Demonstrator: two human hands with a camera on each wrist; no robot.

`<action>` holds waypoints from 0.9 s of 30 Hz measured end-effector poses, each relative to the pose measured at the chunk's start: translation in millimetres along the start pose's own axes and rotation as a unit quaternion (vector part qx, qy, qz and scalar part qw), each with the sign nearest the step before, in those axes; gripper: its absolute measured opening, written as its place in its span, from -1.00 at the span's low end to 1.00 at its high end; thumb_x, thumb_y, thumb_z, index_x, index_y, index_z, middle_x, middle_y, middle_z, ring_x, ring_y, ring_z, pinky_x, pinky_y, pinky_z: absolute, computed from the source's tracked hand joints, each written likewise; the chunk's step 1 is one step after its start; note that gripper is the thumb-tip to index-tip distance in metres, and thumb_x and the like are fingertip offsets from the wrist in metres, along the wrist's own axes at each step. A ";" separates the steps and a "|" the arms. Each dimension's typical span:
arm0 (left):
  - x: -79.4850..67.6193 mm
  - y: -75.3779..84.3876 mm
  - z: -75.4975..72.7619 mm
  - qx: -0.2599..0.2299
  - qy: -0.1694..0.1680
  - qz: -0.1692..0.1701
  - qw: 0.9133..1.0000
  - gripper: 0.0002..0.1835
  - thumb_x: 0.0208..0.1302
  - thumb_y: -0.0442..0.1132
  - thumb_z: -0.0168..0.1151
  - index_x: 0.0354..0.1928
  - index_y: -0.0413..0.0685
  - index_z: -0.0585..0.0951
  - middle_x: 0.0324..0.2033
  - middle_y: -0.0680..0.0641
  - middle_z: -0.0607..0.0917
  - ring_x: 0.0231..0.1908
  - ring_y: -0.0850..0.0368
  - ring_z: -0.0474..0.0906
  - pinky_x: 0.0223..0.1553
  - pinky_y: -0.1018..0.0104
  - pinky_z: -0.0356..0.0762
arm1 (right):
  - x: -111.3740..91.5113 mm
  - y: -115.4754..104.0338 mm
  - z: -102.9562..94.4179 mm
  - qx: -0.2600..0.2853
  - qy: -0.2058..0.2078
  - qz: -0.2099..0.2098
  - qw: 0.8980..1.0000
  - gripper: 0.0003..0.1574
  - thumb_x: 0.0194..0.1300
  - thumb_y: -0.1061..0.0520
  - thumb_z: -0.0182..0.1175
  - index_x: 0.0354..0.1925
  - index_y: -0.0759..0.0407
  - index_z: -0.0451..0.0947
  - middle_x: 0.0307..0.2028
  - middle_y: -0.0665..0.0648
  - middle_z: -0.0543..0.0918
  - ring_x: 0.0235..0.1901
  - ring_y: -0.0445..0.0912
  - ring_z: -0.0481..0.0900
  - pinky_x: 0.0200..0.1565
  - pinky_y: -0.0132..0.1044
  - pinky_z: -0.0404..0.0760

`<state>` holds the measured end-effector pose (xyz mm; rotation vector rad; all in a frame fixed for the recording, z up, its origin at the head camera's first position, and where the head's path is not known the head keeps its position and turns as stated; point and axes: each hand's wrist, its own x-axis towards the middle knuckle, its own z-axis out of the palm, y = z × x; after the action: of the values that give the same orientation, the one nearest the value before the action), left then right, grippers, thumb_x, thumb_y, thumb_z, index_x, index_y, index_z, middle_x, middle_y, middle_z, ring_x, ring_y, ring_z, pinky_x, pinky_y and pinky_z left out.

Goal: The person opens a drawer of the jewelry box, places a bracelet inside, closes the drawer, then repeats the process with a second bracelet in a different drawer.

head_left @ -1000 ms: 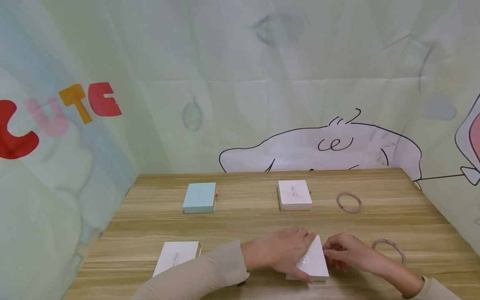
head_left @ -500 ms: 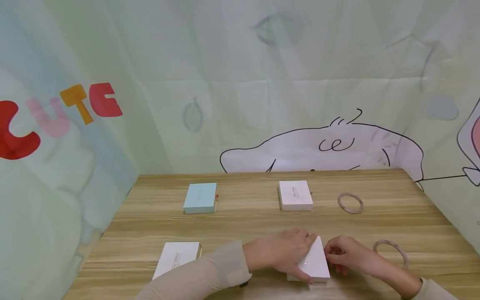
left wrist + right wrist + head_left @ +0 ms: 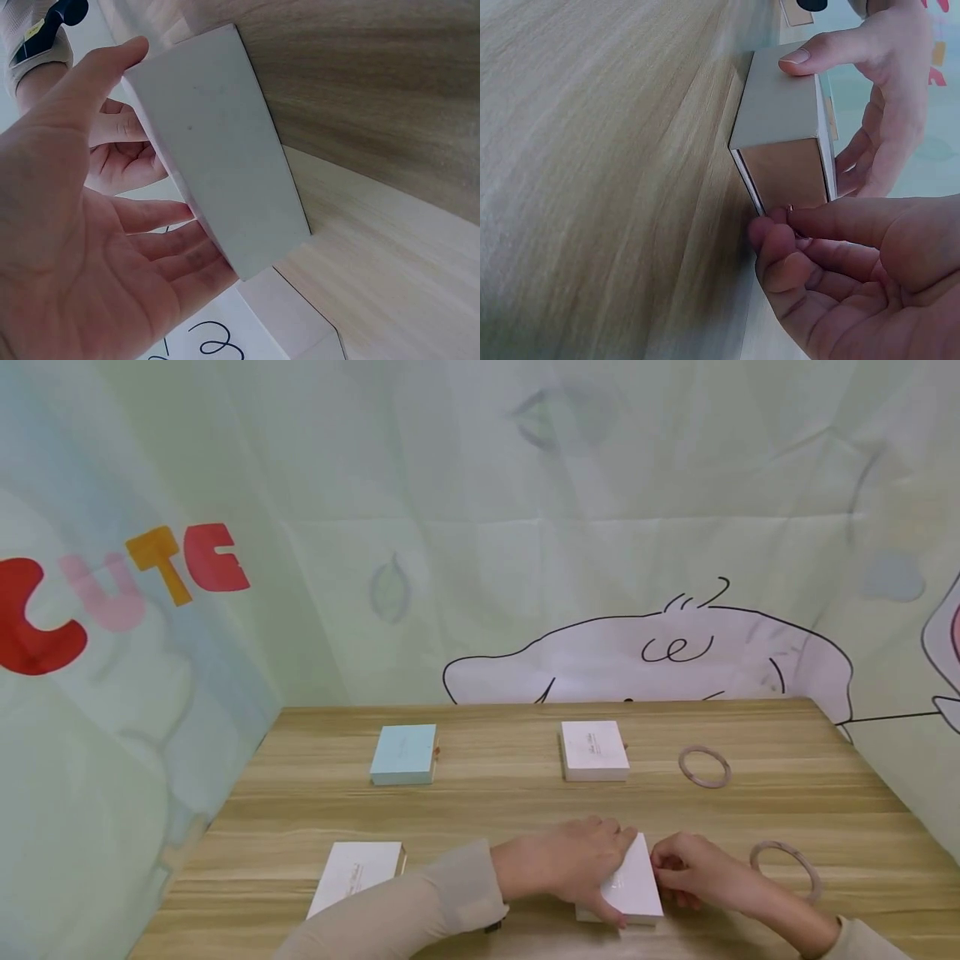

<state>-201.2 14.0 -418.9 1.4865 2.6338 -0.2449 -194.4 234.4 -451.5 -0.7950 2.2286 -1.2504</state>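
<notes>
A small white drawer box [image 3: 633,889] lies at the front of the wooden table. My left hand [image 3: 577,864] spans its top and grips it, thumb at the near edge and fingers toward the far edge. In the left wrist view, the thumb and fingers reach the two ends of the box [image 3: 210,150]. My right hand [image 3: 701,872] is at the right side of the box. There, in the right wrist view, thumb and index finger pinch a small reddish-brown pull tab [image 3: 790,209] at the brown drawer front [image 3: 787,172], the tab mostly hidden by the fingertips.
Behind stand a light blue box [image 3: 403,753] and another white box [image 3: 594,750]. A third white box [image 3: 356,872] is at front left, partly covered by my left sleeve. Two bangle-like rings [image 3: 704,767] lie at right, one partly behind my right wrist. Printed fabric [image 3: 480,568] hangs behind.
My right fingertips have drawn together slightly at the side of the box. The left hand and the box hold nearly the same place, while the whole view shifts a little.
</notes>
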 end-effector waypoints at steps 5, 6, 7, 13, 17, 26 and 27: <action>1.2 0.2 1.2 0.004 0.001 -0.001 1.000 0.12 0.02 0.51 0.28 0.42 -0.18 0.32 0.08 0.03 0.55 -0.04 0.30 0.45 0.07 0.51 0.36 | 0.0 0.0 0.1 -0.005 0.004 0.006 1.000 -0.77 0.33 0.39 0.10 -0.47 0.24 0.51 -0.65 -0.10 0.52 -0.71 -0.31 0.40 -0.71 -0.41 0.39; 1.4 0.2 1.3 0.004 0.000 -0.001 1.000 0.12 0.02 0.51 0.28 0.42 -0.18 0.32 0.08 0.03 0.55 -0.04 0.31 0.45 0.07 0.51 0.36 | 0.0 0.0 0.0 -0.007 0.006 0.007 1.000 -0.77 0.33 0.38 0.11 -0.48 0.23 0.51 -0.65 -0.10 0.52 -0.71 -0.31 0.41 -0.71 -0.41 0.39; 1.5 0.3 1.5 0.004 0.000 -0.002 1.000 0.12 0.02 0.51 0.28 0.41 -0.18 0.32 0.07 0.03 0.55 -0.05 0.31 0.45 0.06 0.51 0.37 | 0.1 0.0 0.0 -0.008 0.006 0.008 1.000 -0.77 0.33 0.38 0.11 -0.48 0.23 0.51 -0.65 -0.10 0.52 -0.71 -0.31 0.41 -0.71 -0.41 0.39; 1.1 0.8 1.0 0.004 -0.004 -0.006 1.000 0.12 0.00 0.51 0.29 0.41 -0.17 0.32 0.06 0.03 0.56 -0.05 0.31 0.45 0.06 0.51 0.37 | -0.7 0.9 -0.5 -0.017 0.013 0.006 1.000 -0.76 0.27 0.42 0.10 -0.50 0.20 0.50 -0.65 -0.11 0.52 -0.72 -0.32 0.40 -0.72 -0.42 0.38; 0.8 1.2 0.4 0.004 -0.005 -0.007 1.000 0.11 0.00 0.51 0.30 0.40 -0.16 0.32 0.05 0.04 0.55 -0.05 0.31 0.45 0.06 0.51 0.37 | -1.8 2.5 -0.1 -0.025 0.020 -0.004 0.999 -0.76 0.22 0.44 0.09 -0.51 0.22 0.49 -0.68 -0.09 0.51 -0.73 -0.35 0.39 -0.74 -0.42 0.38; 0.8 1.5 -0.5 0.007 -0.012 -0.005 1.000 0.13 0.01 0.51 0.29 0.42 -0.18 0.30 0.10 0.02 0.55 -0.04 0.30 0.46 0.07 0.50 0.38 | -3.6 -0.2 -0.3 -0.032 0.023 0.011 0.999 -0.77 0.20 0.44 0.10 -0.53 0.21 0.47 -0.68 -0.09 0.50 -0.74 -0.33 0.38 -0.75 -0.39 0.39; 0.7 1.6 -0.8 0.009 -0.013 -0.006 1.000 0.14 0.01 0.51 0.28 0.43 -0.18 0.30 0.10 0.01 0.55 -0.03 0.30 0.46 0.07 0.50 0.38 | -3.8 -0.5 -0.6 -0.032 0.023 0.014 0.999 -0.77 0.20 0.43 0.10 -0.53 0.20 0.47 -0.68 -0.10 0.50 -0.74 -0.33 0.38 -0.74 -0.39 0.39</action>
<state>-200.2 15.6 -418.4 1.4617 2.6277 -0.2871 -191.9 237.1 -450.3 -0.7625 2.3201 -1.2007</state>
